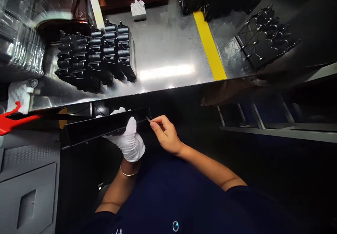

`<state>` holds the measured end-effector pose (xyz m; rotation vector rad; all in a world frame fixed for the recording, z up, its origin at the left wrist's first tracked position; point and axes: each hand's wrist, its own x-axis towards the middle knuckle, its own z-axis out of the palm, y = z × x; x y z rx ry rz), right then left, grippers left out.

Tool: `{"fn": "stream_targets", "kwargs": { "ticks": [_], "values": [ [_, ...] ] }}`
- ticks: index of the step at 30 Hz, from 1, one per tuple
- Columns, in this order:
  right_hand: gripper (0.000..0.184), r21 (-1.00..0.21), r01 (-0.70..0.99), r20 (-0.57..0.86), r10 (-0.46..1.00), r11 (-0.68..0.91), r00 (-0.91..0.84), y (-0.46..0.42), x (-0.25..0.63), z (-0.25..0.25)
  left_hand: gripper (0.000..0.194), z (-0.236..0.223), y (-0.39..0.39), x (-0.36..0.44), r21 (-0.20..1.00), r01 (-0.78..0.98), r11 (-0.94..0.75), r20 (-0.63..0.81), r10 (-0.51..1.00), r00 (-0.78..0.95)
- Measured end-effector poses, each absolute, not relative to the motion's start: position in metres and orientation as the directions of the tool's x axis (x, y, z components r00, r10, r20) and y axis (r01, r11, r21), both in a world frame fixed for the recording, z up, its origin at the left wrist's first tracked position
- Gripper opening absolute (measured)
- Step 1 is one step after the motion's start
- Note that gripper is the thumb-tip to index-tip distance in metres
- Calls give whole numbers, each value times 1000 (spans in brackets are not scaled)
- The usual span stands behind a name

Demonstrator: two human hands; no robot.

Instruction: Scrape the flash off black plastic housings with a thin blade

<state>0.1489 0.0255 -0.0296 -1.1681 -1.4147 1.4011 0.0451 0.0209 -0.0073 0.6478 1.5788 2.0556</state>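
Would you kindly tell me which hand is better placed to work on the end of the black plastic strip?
The right hand seems better placed: it holds a small blade at the end of the black plastic strip, while the white-gloved left hand grips the strip further along.

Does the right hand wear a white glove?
No, the right hand is bare and holds a small blade; only the left hand is gloved.

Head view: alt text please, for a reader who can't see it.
A white-gloved left hand grips a long black plastic moulded part while a bare right hand pinches a small metal blade at the part's end. Beyond, rows of black moulded parts sit on a shiny steel bench top crossed by a yellow stripe.
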Motion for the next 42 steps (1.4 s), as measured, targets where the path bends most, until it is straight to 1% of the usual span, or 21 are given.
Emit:
{"fn": "stream_targets", "kwargs": {
  "ticks": [2, 6, 9, 11, 13, 14, 15, 16, 18, 20, 22, 24, 26, 30, 33, 35, 37, 38, 39, 42],
  "values": [
    [21, -997, 67, -49, 975, -35, -217, 25, 147, -33, 53, -4, 19, 44, 973, -78, -215, 80, 638, -766],
    [22, -996, 84, -47, 979, -31, -197, 24, 147, -36, 61, -6, 16, 41, 980, -155, -126, -26, 688, -726],
    [24, -995, 97, -55, 979, -36, -197, 23, 148, -45, 71, -12, 16, 41, 979, -127, -156, 2, 639, -769],
    [26, -991, 117, -84, 981, -64, -174, 23, 152, -57, 72, -9, 16, 40, 973, -131, -192, 11, 601, -799],
    [31, -983, 137, -137, 984, -121, -114, 25, 160, -73, 62, 1, 15, 36, 962, -157, -224, -1, 571, -821],
    [33, -979, 143, -157, 983, -143, -92, 26, 164, -80, 52, 8, 15, 32, 957, -177, -230, -14, 573, -819],
    [35, -977, 148, -170, 982, -156, -83, 26, 169, -87, 42, 15, 14, 28, 953, -148, -265, 26, 556, -831],
    [35, -974, 152, -180, 980, -165, -85, 26, 173, -91, 38, 22, 13, 24, 949, -108, -297, 75, 543, -836],
    [33, -973, 153, -192, 974, -173, -122, 26, 179, -90, 37, 29, 11, 18, 954, -146, -263, 43, 599, -800],
    [28, -982, 152, -143, 972, -116, -184, 27, 182, -78, 42, 29, 10, 17, 950, -234, -205, -43, 660, -750],
    [20, -990, 135, -3, 967, 32, -254, 29, 182, -59, 45, 23, 10, 20, 940, -298, -166, -105, 689, -717],
    [13, -978, 94, 151, 940, 187, -308, 32, 183, -42, 46, 18, 10, 25, 936, -320, -145, -129, 704, -698],
    [11, -963, 74, 220, 916, 258, -335, 34, 183, -31, 48, 15, 9, 29, 935, -331, -129, -140, 724, -676],
    [12, -957, 106, 221, 916, 269, -336, 37, 185, -29, 52, 16, 8, 30, 936, -330, -125, -131, 743, -656],
    [11, -949, 123, 247, 927, 290, -281, 46, 186, -36, 55, 20, 2, 30, 926, -357, -124, -136, 773, -620],
    [10, -951, 152, 237, 948, 271, -211, 55, 188, -40, 51, 22, -2, 30, 890, -451, -61, -202, 836, -511],
    [11, -956, 176, 207, 965, 235, -161, 61, 191, -40, 45, 24, -4, 30, 834, -548, 70, -309, 881, -358],
    [12, -957, 176, 200, 966, 229, -166, 62, 193, -38, 42, 23, -4, 30, 812, -568, 133, -358, 883, -304],
    [11, -957, 167, 203, 959, 237, -196, 60, 196, -35, 39, 22, -2, 29, 802, -570, 180, -399, 871, -287],
    [9, -946, 89, 254, 886, 310, -388, 48, 204, -24, 29, 14, 5, 26, 819, -522, 239, -462, 815, -351]
  ]
}}
